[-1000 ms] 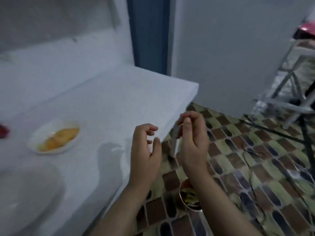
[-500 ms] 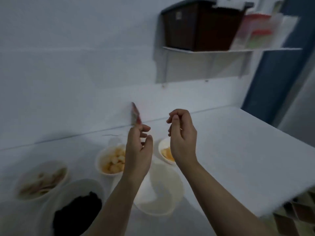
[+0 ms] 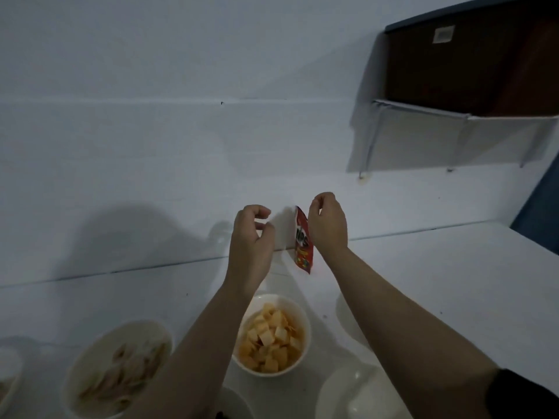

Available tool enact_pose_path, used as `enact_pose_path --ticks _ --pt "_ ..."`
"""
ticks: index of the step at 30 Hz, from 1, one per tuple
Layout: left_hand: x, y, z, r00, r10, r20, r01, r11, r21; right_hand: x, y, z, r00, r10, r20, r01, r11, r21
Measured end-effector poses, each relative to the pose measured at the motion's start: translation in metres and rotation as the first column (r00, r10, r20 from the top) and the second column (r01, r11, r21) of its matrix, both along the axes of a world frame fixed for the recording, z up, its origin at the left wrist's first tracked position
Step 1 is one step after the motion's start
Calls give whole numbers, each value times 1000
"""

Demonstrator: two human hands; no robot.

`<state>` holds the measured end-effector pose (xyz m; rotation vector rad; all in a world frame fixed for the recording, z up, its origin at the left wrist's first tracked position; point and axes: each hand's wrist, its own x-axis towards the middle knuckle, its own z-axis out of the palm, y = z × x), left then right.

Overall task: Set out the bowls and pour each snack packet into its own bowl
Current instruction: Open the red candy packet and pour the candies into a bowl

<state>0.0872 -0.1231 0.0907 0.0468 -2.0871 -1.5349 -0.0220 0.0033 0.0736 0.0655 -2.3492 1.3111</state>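
Note:
A red snack packet (image 3: 303, 241) stands on end against the white wall at the back of the counter. My right hand (image 3: 328, 225) hovers just right of it with fingers curled in, overlapping its right edge, holding nothing. My left hand (image 3: 252, 246) is raised a little left of the packet, fingers loosely curled and apart, empty. Below my arms, a white bowl (image 3: 306, 323) holds yellow-orange square crackers. A second bowl (image 3: 96, 343) at the left holds pale chips. At the bottom right sits an empty white bowl (image 3: 357, 394). My right forearm partly hides another bowl (image 3: 343, 313).
A wall shelf (image 3: 423, 111) at the upper right carries a dark brown box (image 3: 472, 65). Another bowl's rim (image 3: 7, 379) shows at the far left edge, and a bowl with dark contents (image 3: 230, 406) peeks in at the bottom. White counter (image 3: 453, 282) extends to the right.
My view swung from the floor and counter end back to the wall and bowls. Both hands moved forward and now flank the red packet.

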Motion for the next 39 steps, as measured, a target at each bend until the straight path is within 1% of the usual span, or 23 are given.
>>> enact_pose_path --ticks 3,5,8,11,13,17,20,23,28,33,39 --pt "-31 -13 -8 996 -6 93 1 999 52 -42 -7 -21 975 -10 221 -32 982 188" --pt "-45 -18 -13 991 -10 136 1 998 69 -58 -7 -32 948 -36 317 -54 961 270" --pt "-63 -25 -23 985 -8 175 -7 996 84 -79 -9 -52 917 -90 389 -44 945 323" --pt "-68 -30 -35 986 -2 167 -15 995 99 -90 -10 -71 912 -117 393 -7 953 302" --pt "-65 -31 -39 990 9 141 -23 995 101 -90 -9 -76 921 -132 368 17 954 299" --pt "-62 -33 -42 992 16 129 -29 994 101 -86 -9 -80 951 -130 279 17 928 373" --pt "-55 -28 -40 993 6 119 -19 993 114 -76 -5 -78 976 -118 186 45 933 357" --pt "-45 -18 -32 991 -9 132 -9 991 132 -60 -1 -60 991 -86 105 47 942 331" --pt "-22 9 -14 992 -50 114 32 988 148 -19 11 -17 1000 -20 -20 23 975 221" --pt "10 48 -1 993 -100 58 89 982 164 44 45 12 992 -21 -127 31 997 76" --pt "54 106 -7 980 -198 25 189 961 203 132 102 27 992 -62 -110 53 995 -82"
